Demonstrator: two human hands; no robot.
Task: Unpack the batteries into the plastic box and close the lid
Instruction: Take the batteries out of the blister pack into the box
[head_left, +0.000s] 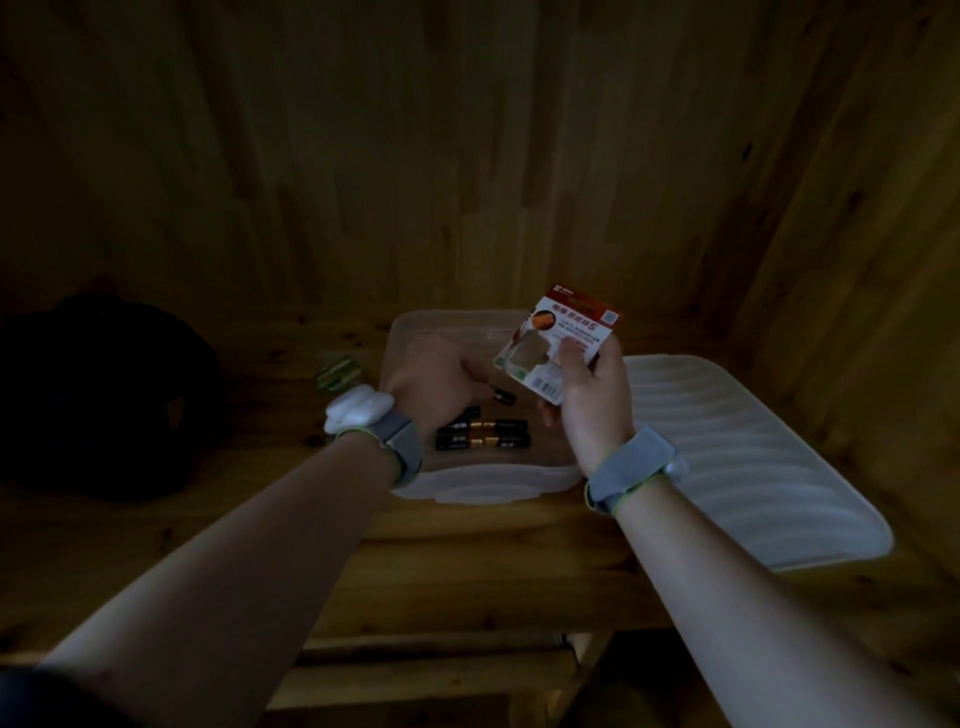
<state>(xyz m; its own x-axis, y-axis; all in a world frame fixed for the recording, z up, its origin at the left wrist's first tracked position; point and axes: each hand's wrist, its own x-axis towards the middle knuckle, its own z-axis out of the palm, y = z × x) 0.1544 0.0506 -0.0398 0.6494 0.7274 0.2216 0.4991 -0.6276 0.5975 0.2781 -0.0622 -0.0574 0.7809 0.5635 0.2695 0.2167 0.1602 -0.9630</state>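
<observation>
- Batteries (483, 434): several dark cells with gold bands lie side by side on the floor of the plastic box (493, 480), toward its front wall; the dim light hides the exact count.
- Box position: translucent and open-topped, it stands midway across the tabletop (467, 551), set back from the front edge.
- Lid (753, 457): ribbed and translucent, lying flat just beside the box toward the right edge of the tabletop; not yet fitted.
- Left hand (436, 379): over the box, fingers curled, pinching one battery (501, 397) by its end, low above the others.
- Right hand (592, 395): above the box's right side, thumb across the printed face of the blister pack (563, 338), fingers behind it. Whether cells remain inside cannot be told.
- Handling, as judged: each battery is a small, rigid, smooth cylinder, dense for its size and apt to roll, so pinch it across the barrel and release it low. The pack is light and bendable, best held by its edges. The lid looks light and slightly flexible, so take it by the long edges.
- Also present: a green packet (337, 371) left of the box and a dark bag (104, 395) toward the left edge.
</observation>
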